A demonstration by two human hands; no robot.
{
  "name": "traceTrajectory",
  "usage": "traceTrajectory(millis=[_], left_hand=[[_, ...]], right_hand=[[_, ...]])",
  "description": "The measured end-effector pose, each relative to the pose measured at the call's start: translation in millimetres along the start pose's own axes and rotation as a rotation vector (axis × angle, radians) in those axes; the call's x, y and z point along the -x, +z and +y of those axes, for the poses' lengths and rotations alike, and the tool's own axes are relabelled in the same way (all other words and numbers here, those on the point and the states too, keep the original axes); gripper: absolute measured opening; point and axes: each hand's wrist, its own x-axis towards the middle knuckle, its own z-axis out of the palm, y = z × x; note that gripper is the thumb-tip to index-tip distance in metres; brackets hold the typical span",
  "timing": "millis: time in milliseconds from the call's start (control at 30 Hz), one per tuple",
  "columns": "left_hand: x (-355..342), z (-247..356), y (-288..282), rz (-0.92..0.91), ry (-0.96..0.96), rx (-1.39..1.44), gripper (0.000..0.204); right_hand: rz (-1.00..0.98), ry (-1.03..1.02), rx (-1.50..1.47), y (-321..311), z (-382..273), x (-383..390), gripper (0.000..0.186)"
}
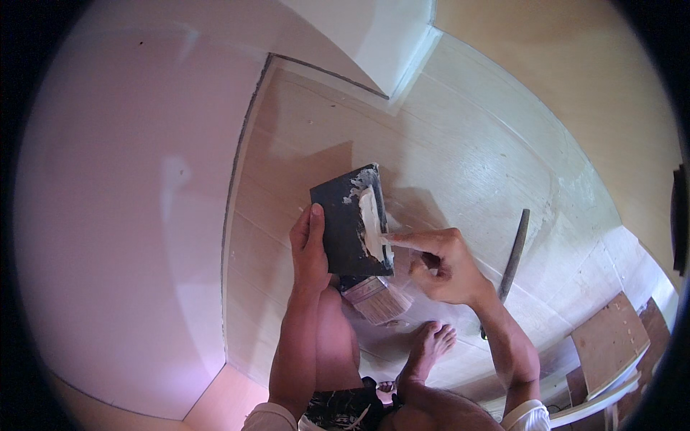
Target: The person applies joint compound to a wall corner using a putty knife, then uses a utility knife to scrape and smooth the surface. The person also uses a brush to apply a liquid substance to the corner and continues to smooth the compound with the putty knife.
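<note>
My left hand [310, 241] grips the left edge of a black rectangular board [338, 226], thumb on its face. White putty [371, 224] lies in a thick strip along the board's right side, with smears near the top corner. My right hand [449, 269] holds nothing. Its index finger is stretched out and its tip touches the putty's right edge, while the other fingers curl in. Below the board shows a wide paintbrush [379, 300] with pale bristles; its handle is partly hidden, and I cannot tell what supports it.
A long dark tool or bar [514, 255] lies on the pale tiled floor [460, 136] to the right. A pinkish wall panel [129, 215] rises at the left. Brown board pieces [611, 345] stand at lower right. My bare foot [431, 348] is below the brush.
</note>
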Motion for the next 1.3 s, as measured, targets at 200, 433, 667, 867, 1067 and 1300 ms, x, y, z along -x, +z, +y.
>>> traceTrajectory(millis=[200, 433, 667, 867, 1067, 1300], left_hand=[[-8, -14, -7, 0.078, -0.044, 0.012, 0.036], [-11, -16, -7, 0.056, 0.016, -0.01, 0.038], [-12, -24, -12, 0.042, -0.012, 0.014, 0.041], [-12, -23, -9, 0.067, -0.039, 0.019, 0.04], [-13, -23, -10, 0.033, -0.04, 0.056, 0.04], [-11, -21, -13, 0.061, -0.034, 0.006, 0.039]], right_hand=[[0.165, 0.273, -0.849, -6, 27, 2, 0.047], [0.47, 0.052, -0.317, -69, 27, -94, 0.053], [0.345, 0.263, 0.107, -104, 4, -147, 0.085], [0.277, 0.267, 0.244, -109, 4, -159, 0.092], [0.237, 0.158, 0.499, -101, 18, -158, 0.088], [0.398, 0.057, 0.569, -91, 12, -147, 0.072]])
